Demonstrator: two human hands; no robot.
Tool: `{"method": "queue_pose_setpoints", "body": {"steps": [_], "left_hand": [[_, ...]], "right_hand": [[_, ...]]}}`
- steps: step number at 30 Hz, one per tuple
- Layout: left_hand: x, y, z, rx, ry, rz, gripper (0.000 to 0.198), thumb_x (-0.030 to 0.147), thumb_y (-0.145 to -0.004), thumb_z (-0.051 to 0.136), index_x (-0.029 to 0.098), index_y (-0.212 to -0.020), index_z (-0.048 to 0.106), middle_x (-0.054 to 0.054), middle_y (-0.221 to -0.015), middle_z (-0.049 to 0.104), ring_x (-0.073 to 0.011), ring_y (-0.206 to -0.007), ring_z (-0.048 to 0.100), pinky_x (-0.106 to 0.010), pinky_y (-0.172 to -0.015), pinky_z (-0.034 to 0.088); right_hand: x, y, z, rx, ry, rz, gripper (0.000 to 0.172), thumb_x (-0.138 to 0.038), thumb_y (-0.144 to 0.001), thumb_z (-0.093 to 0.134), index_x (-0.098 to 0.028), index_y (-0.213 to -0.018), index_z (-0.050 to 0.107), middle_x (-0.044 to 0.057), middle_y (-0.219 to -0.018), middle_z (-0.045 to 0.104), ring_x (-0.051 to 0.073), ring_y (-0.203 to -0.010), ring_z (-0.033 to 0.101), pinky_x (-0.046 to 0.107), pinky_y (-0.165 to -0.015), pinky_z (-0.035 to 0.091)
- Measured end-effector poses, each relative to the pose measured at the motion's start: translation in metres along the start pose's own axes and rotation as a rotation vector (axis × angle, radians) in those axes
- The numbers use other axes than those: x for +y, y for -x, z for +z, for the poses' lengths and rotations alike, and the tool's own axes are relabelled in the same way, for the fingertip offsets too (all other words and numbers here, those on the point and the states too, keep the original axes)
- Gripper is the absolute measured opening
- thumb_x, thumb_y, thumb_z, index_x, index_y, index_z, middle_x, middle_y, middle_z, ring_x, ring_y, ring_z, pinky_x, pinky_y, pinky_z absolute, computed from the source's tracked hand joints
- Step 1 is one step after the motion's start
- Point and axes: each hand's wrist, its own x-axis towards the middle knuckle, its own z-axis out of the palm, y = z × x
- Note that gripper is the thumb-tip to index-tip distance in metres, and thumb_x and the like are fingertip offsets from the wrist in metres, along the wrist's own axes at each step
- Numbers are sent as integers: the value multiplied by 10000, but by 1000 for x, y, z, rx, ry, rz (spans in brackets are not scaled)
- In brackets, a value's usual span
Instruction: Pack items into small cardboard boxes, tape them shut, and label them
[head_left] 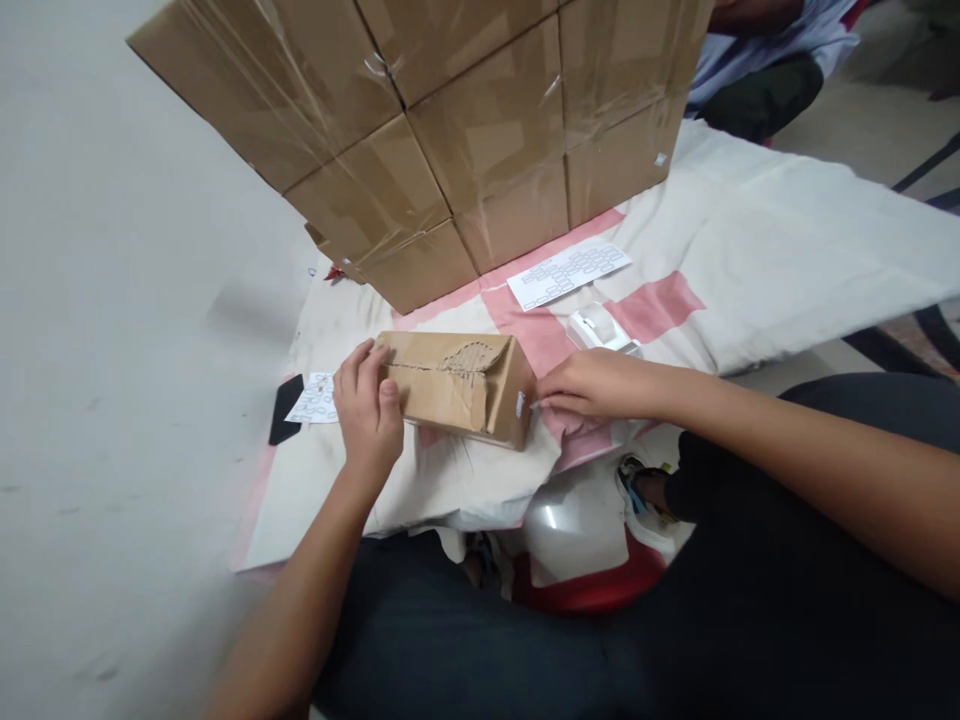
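A small brown cardboard box (427, 385) lies on the cloth-covered table, its top torn around a flap near the right end. My left hand (369, 410) is closed around the box's left end, with the thumb along the near side. Beside the right end, my right hand (577, 388) is pinched, its fingertips close to a small white sticker (520, 404) on that end face. Whatever may be between those fingertips is too small to make out. Just behind my right hand sits a white tape dispenser (600, 328).
Stacked cardboard boxes (495, 130) wrapped in clear film stand at the back. Before them lies a printed white sheet (570, 272). Another sheet (315, 400) overlaps a flat black object (285, 412) at left. A red stool (600, 585) is below the table; another person (765, 80) sits at upper right.
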Motion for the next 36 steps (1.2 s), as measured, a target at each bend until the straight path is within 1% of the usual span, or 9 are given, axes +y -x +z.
{"method": "queue_pose_setpoints", "body": {"steps": [10,15,19,22,25,27,31,34,36], "left_hand": [[-1,1,1,-58,-10,42,594,519,-1043,180,189,-1289,608,-131,-1336,624,-269,-1267,537,-448,-1079,363],[-5,-3,1,-114,-46,39,629,529,-1036,158,207,-1264,647,-100,-1308,649,-275,-1190,551,-447,-1009,380],[-7,-3,1,-123,-87,52,598,515,-1032,197,207,-1288,642,-100,-1335,639,-283,-1191,537,-449,-1019,367],[-6,-2,1,-117,-87,56,564,499,-1030,238,205,-1289,644,-97,-1331,644,-284,-1196,536,-445,-1028,367],[-7,-1,1,-122,-80,50,542,486,-1027,261,206,-1294,640,-95,-1334,645,-287,-1205,536,-445,-1038,371],[-8,-1,2,-118,-71,58,527,477,-1025,272,208,-1288,640,-97,-1336,644,-287,-1209,540,-449,-1043,375],[-10,0,2,-63,-30,101,513,464,-1025,276,207,-1320,607,-132,-1381,606,-307,-1288,516,-481,-1095,355],[-12,1,0,104,-40,111,572,498,-1016,297,178,-1457,471,-197,-1509,460,-348,-1412,410,-544,-1155,294],[-12,1,-1,191,-44,102,614,521,-1012,303,162,-1500,405,-221,-1538,401,-360,-1445,364,-576,-1172,273]], "right_hand": [[-17,-12,8,68,115,-44,265,-339,-1014,501,-209,-958,725,38,-901,748,165,-778,653,266,-655,339],[-19,-18,8,184,256,263,404,-554,-929,598,-181,-856,734,78,-806,727,209,-759,645,276,-599,270],[-3,-12,-16,427,357,418,413,-495,-995,478,-154,-955,707,131,-907,728,258,-826,649,304,-644,313],[1,-7,-27,522,229,279,446,-535,-963,518,-162,-1169,649,141,-1088,712,290,-968,647,353,-778,422],[-15,-10,-10,462,13,3,907,-656,-776,715,-222,-1502,387,171,-1445,515,350,-1245,547,459,-981,459],[-30,-16,13,449,-74,-23,1139,-638,-682,796,-271,-1586,207,193,-1576,294,394,-1355,448,530,-1028,456],[-42,-30,37,560,-180,9,1157,-502,-660,823,-265,-1579,161,192,-1502,292,372,-1377,403,539,-1052,475],[-28,-27,14,686,-167,-58,1095,-480,-678,796,-273,-1558,177,162,-1460,354,327,-1357,408,513,-1104,442],[-12,-14,-14,815,-87,2,1109,-496,-718,769,-280,-1578,103,161,-1494,327,337,-1376,362,521,-1095,436]]}}
